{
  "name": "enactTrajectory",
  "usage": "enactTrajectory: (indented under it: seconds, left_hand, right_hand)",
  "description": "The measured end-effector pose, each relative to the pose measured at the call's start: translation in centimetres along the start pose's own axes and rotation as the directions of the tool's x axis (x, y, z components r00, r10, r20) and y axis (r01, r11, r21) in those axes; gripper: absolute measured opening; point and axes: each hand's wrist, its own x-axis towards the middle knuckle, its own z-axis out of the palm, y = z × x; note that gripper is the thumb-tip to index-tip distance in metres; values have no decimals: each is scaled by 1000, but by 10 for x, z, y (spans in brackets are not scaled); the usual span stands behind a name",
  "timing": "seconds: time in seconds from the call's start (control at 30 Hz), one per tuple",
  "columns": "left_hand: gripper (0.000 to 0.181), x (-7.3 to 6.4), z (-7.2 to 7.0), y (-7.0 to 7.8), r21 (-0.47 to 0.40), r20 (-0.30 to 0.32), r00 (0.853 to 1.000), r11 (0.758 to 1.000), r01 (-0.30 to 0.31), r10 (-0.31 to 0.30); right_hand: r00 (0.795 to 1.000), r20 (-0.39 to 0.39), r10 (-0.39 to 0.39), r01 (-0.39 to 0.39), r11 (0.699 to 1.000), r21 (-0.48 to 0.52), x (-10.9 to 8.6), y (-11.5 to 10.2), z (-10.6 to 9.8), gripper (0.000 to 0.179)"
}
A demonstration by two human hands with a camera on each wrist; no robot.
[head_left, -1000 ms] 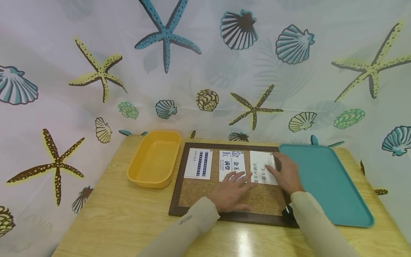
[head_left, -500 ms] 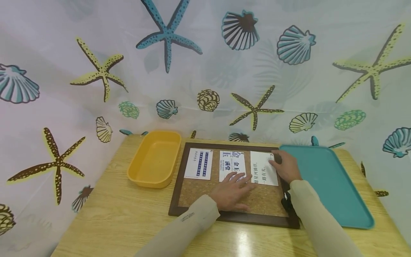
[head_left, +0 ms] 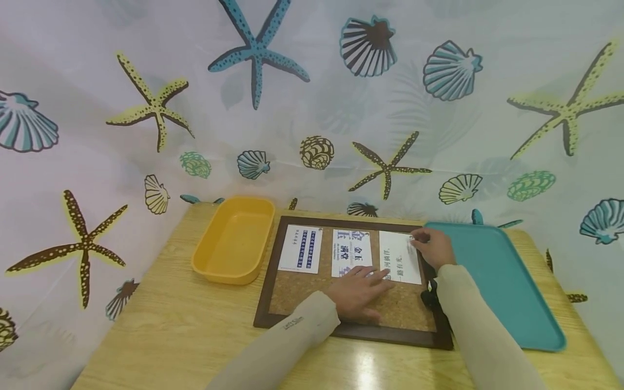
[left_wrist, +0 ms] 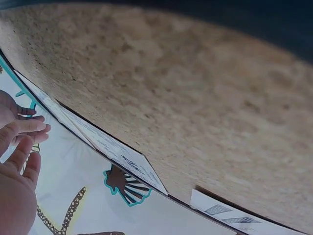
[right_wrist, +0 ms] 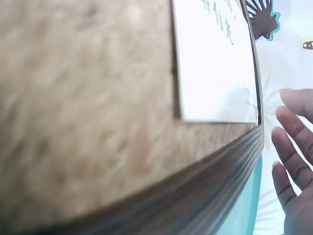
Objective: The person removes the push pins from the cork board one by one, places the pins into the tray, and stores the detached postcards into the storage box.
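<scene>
My left hand [head_left: 357, 292] lies low over the corkboard [head_left: 363, 310] with its fingers spread. Its fingertips overlap the lower ends of the middle card [head_left: 352, 249] and the right card [head_left: 401, 254], both white and printed with characters. At the right card's upper right corner is my right hand [head_left: 435, 248], its thumb and index finger close together and bent. The right wrist view shows that hand's fingers [right_wrist: 293, 164] loosely bent, with nothing visible between them. Flat on the cork, at the far left, lies a third card [head_left: 299, 249] with blue text.
The corkboard's dark brown frame [head_left: 341, 331] surrounds the cards on a wooden table [head_left: 170, 336]. A yellow bin [head_left: 234, 241] stands to its left, and a teal tray [head_left: 507, 287] lies at its right edge. Behind hangs a shell-patterned cloth [head_left: 312, 97].
The right hand has drawn its thumb and fingers together at the right card's upper corner, uncovering more of the card's right side. The left hand has shifted slightly right, fingers still spread.
</scene>
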Motion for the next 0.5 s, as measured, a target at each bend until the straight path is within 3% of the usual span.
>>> enactTrajectory:
  seconds: [0.3,0.5]
  left_hand:
    - [82,2,2,-2,-15,37,999,1000,-9,10]
    - [86,9,3,-1,-23,93,996,1000,-9,11]
  right_hand:
    - [999,-24,44,-43,998,37,11,1,8,18]
    - [995,-51,83,-81,995,57,16,5,13,14]
